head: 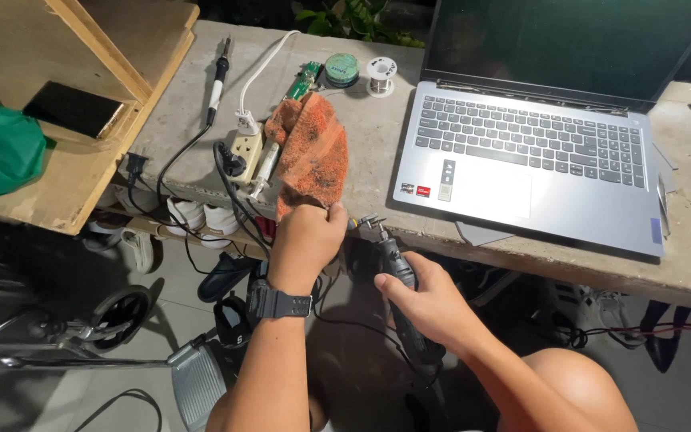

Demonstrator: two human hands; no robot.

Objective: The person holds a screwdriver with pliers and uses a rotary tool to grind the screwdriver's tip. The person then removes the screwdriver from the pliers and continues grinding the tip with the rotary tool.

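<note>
left hand fingers pinching near edge of orange rag at tabletop near edge; right hand fingers wrapped around black rotary tool, tip just right of left hand. laptop open, right.

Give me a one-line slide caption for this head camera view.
Left hand grips an orange cloth at the bench edge while the right hand holds a dark rotary tool beside an open laptop.

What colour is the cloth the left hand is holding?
Speckled orange, with darker smudges; the cloth shows best in the head view, draped over the table edge.
</note>
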